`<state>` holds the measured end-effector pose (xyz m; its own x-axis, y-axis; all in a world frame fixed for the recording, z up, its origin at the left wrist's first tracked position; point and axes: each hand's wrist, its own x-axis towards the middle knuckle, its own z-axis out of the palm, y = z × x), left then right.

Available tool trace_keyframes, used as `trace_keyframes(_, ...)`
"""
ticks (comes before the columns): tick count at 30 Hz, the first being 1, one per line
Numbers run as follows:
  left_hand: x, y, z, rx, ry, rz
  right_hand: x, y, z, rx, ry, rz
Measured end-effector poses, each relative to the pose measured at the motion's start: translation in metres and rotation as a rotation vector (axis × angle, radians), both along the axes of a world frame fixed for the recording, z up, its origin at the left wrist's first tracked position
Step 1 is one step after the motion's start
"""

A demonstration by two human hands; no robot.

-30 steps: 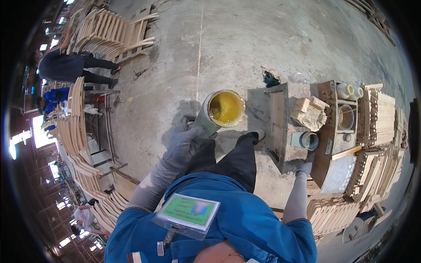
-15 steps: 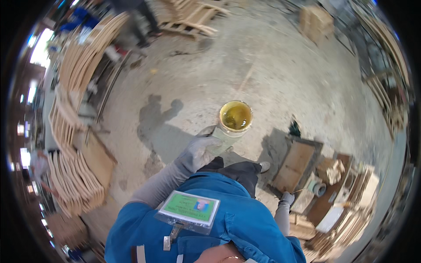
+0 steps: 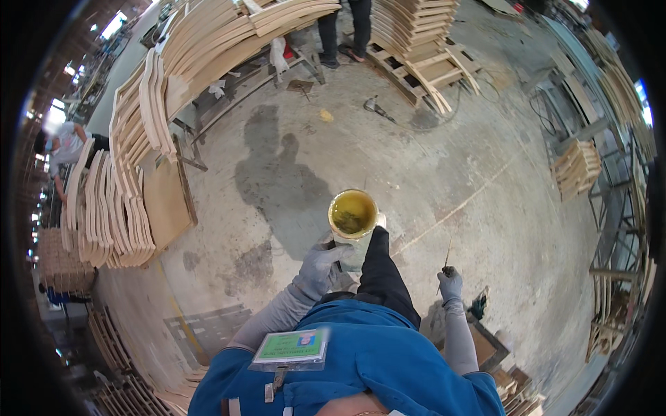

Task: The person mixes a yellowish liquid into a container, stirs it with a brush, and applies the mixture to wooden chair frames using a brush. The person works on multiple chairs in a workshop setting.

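In my gloved left hand is a round, pale-rimmed cup, carried upright in front of my body. Yellow liquid with dark matter in it shows inside. My fingers wrap the cup's near left side. Off to the right, my gloved right hand is closed round a thin stick that points away from me. Its far end is too fine to make out, and the glove hides part of its length.
Curved wooden pieces are stacked on benches at left. A taller stack stands on a pallet at the far side, beside a person's legs. A power tool with a cord lies on the concrete floor. A wooden box is at lower right.
I have turned and stepped away from the wooden box and workbench, which slid to the lower right. My right hand has come forward from the bench with the stick. The cup stays in my left hand.
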<state>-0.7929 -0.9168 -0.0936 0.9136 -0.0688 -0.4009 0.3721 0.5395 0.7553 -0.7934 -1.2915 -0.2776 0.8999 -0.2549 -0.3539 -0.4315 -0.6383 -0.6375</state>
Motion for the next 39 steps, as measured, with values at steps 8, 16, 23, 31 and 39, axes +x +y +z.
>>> trace_keyframes(8,0.17,0.075,0.009,0.185,-0.024,0.465,0.235,0.097,-0.025,0.055,0.094,0.232)
trace_keyframes(16,0.307,0.179,-0.008,0.357,-0.069,0.569,0.436,0.222,-0.016,0.06,-0.041,0.339)
trace_keyframes(23,0.433,0.317,-0.073,0.462,0.023,0.393,0.514,0.325,-0.047,-0.024,-0.078,0.145)
trace_keyframes(31,0.593,0.475,-0.206,0.053,0.355,-0.102,0.581,0.426,-0.173,-0.078,0.2,0.089)
trace_keyframes(39,0.69,0.528,-0.47,-0.128,0.544,-0.094,0.747,0.533,-0.359,-0.222,0.471,0.544)
